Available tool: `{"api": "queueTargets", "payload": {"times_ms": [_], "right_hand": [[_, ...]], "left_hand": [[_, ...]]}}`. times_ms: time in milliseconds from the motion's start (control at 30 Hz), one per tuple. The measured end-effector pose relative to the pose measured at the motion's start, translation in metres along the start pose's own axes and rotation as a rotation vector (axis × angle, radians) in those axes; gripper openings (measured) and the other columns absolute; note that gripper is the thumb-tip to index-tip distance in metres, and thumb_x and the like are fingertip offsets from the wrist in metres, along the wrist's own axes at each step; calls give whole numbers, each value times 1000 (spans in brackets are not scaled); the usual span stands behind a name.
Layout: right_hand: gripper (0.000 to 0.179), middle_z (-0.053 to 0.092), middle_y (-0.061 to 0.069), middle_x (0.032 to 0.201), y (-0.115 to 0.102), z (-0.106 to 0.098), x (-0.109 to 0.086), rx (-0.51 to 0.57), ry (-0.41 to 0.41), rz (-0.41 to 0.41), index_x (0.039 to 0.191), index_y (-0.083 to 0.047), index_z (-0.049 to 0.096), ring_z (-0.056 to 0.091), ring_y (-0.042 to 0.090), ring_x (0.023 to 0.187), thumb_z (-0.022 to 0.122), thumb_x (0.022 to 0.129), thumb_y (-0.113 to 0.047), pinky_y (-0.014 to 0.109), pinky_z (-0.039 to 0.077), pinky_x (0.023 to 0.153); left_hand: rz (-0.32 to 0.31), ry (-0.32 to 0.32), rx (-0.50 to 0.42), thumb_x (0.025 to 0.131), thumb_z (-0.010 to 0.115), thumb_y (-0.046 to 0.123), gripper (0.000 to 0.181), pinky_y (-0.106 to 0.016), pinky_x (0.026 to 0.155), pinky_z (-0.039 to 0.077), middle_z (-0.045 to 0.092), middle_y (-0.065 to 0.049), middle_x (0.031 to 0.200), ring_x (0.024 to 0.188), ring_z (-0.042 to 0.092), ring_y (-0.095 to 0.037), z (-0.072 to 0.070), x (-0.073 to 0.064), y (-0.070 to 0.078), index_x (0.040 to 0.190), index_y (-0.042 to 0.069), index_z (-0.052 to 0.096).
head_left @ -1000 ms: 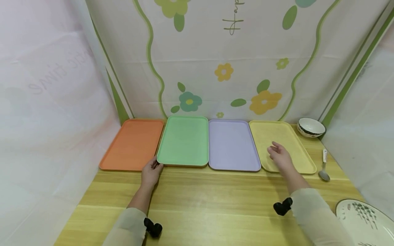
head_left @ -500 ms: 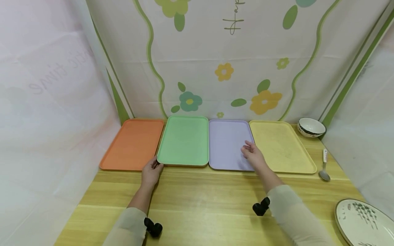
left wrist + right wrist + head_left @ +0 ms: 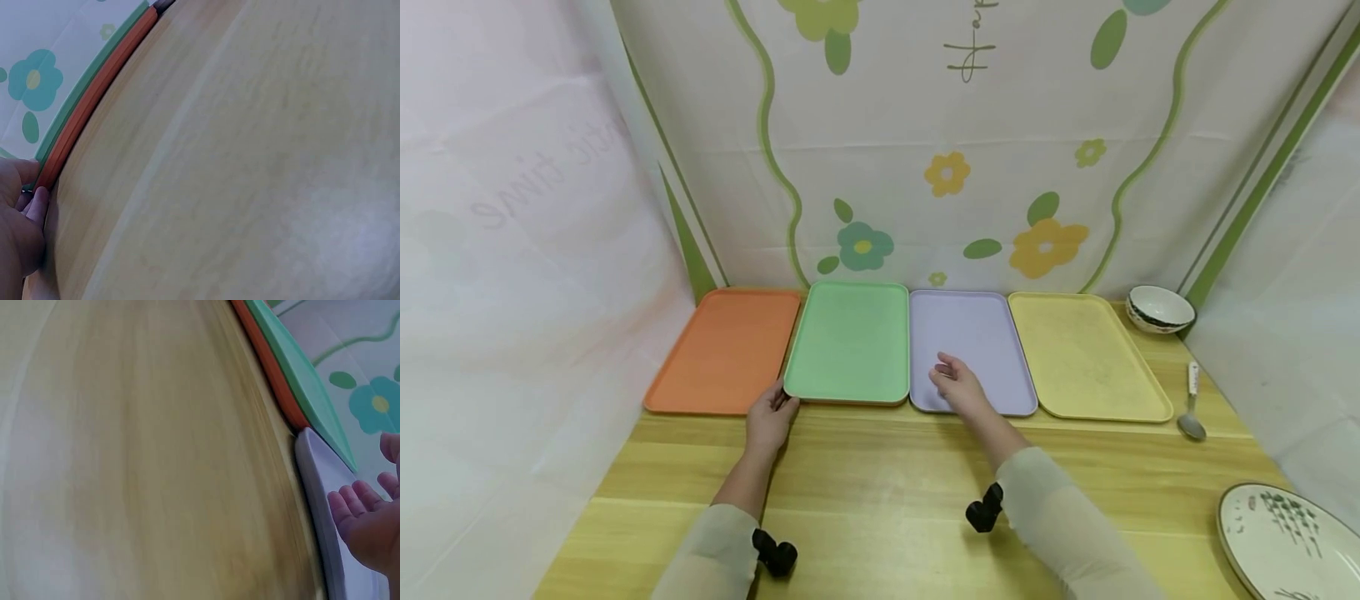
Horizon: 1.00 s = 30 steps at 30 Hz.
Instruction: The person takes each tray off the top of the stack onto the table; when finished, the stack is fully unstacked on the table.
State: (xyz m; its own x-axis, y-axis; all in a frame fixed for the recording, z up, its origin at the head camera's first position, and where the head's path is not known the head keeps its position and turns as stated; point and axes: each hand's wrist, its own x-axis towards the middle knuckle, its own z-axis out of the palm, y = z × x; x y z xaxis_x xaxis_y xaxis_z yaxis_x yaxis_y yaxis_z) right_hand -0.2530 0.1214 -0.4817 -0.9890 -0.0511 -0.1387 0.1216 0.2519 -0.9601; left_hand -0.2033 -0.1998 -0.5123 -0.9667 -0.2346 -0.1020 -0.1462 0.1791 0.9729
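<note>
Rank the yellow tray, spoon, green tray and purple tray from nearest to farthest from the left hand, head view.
1. Green tray: near left corner gripped by left hand.
2. Purple tray: right of green.
3. Yellow tray: right of purple.
4. Spoon: right of yellow.

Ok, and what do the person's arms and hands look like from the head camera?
Both arms wear plain cream sleeves: the left sleeve and the right sleeve stop short of the wrists. A small black, knobbly left device and matching right device sit at the cuffs, with no cables or markings visible. The left hand and right hand are ungloved.
</note>
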Motion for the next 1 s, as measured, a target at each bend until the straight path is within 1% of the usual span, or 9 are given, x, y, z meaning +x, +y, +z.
{"api": "queueTargets", "payload": {"times_ms": [100, 233, 367, 500, 633, 800, 1000], "right_hand": [[54, 47, 30, 141, 1, 8, 0, -9, -20, -5, 148, 4, 36, 51, 40, 127, 54, 100, -12, 41, 52, 98], [53, 44, 28, 146, 2, 16, 0, -27, -43, 7, 148, 2, 37, 46, 41, 133, 55, 100, -13, 49, 46, 107], [53, 43, 25, 148, 1, 23, 2, -97, -59, 6, 147, 0, 41, 44, 40, 135, 56, 99, -17, 49, 41, 112], [52, 46, 24, 146, 2, 28, 4, -198, -78, -7, 146, 0, 43, 47, 38, 133, 57, 99, -19, 48, 41, 112], [52, 50, 23, 144, 2, 32, 5, -271, -90, -24, 144, 2, 45, 48, 36, 133, 57, 99, -20, 47, 41, 113], [51, 51, 23, 143, 0, 35, 4, -334, -97, -40, 143, 5, 45, 48, 36, 134, 56, 99, -20, 47, 41, 113], [50, 51, 24, 143, -2, 39, 4, -365, -82, -41, 141, 7, 47, 46, 37, 135, 56, 98, -17, 48, 40, 113]], "left_hand": [[0, -1, 1, 99, 57, 9, 56, -46, 116, 38, 39, -22, 153, 143, 35, -36, 0, 0, 0, 150, 1, 36], [-4, -3, 2, 99, 57, 9, 56, -46, 116, 38, 39, -22, 153, 143, 35, -36, 0, 0, 1, 150, 1, 36], [-4, 2, 5, 99, 57, 10, 55, -46, 116, 38, 40, -22, 153, 143, 36, -37, 0, 0, 1, 150, 1, 37], [-1, 3, 7, 100, 57, 10, 55, -45, 115, 39, 40, -22, 152, 143, 36, -36, 0, 1, 0, 150, 1, 37], [8, -2, 3, 99, 57, 9, 55, -46, 116, 38, 40, -22, 152, 143, 36, -37, 0, 1, -1, 150, 0, 36], [8, 1, 10, 99, 57, 9, 55, -46, 116, 38, 41, -22, 152, 142, 36, -37, 0, 1, -2, 150, 1, 37], [7, 4, 4, 99, 58, 9, 55, -46, 115, 39, 42, -21, 151, 142, 37, -36, 0, 1, -2, 149, 1, 38]]}}
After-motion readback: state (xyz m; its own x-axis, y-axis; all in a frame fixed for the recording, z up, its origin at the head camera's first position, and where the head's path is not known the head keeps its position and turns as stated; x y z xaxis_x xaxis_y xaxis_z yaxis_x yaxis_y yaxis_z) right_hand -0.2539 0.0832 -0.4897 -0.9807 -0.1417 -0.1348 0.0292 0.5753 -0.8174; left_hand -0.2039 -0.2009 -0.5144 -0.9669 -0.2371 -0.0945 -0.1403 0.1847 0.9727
